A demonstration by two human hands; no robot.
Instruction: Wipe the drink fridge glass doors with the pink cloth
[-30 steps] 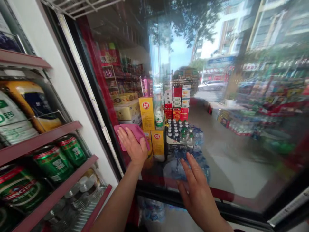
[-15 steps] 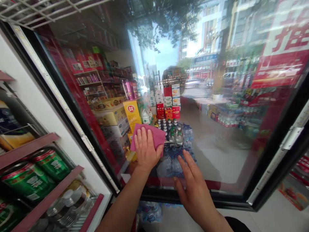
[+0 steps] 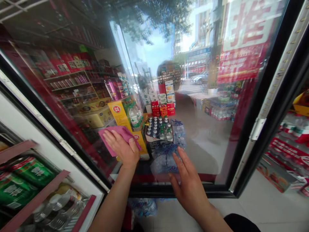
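An open fridge's glass door (image 3: 207,141) fills most of the view, with a black frame round it. My left hand (image 3: 123,149) lies flat on a pink cloth (image 3: 111,132) and presses it against the lower left of the glass. My right hand (image 3: 189,185) rests open on the glass near the bottom frame, fingers spread and pointing up. Through and in the glass I see shop shelves, stacked boxes and packs of water bottles.
Fridge shelves at the left hold green cans (image 3: 32,170) and clear bottles (image 3: 56,207). The door's hinge side (image 3: 257,129) stands at the right, with more shop goods (image 3: 287,151) beyond it. A light tiled floor (image 3: 263,209) lies below the door.
My left hand has slid the pink cloth leftward across the glass after going right a moment earlier. The view has turned to the right, showing more of the door's right edge. My right hand stays on the glass.
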